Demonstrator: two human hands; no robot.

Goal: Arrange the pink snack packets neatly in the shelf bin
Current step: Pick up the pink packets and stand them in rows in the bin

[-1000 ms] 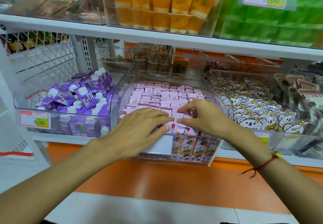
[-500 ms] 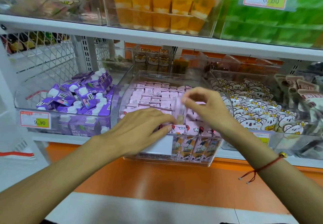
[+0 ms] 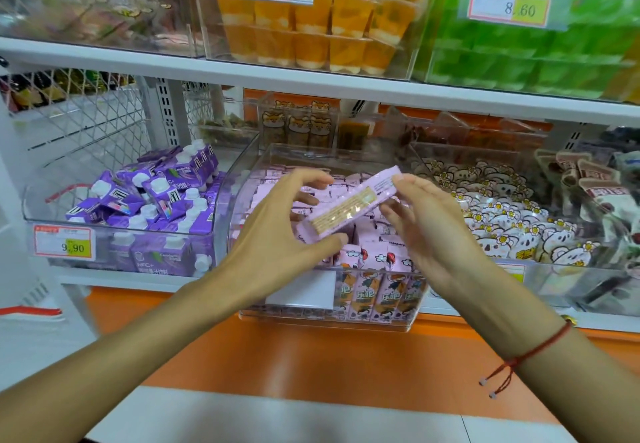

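The left hand (image 3: pixel 277 231) pinched the lower left end of one pink snack packet (image 3: pixel 349 205) between thumb and curled fingers. The right hand (image 3: pixel 429 224) steadied the upper right end, thumb and fingertips lightly closed on it. The packet hung tilted at mid-frame, above the clear shelf bin (image 3: pixel 332 307), back side up, showing a pale window. Below it, more pink packets (image 3: pixel 374 255) stood in rows inside the bin; those at the front stood upright, faces forward. To do this step well, the packet probably needed turning to match those rows, then lowering into a gap without knocking its neighbours over. Purple cartons (image 3: pixel 145 197) filled the bin at middle left; white bear-printed packets (image 3: pixel 512 228) filled the one at middle right.
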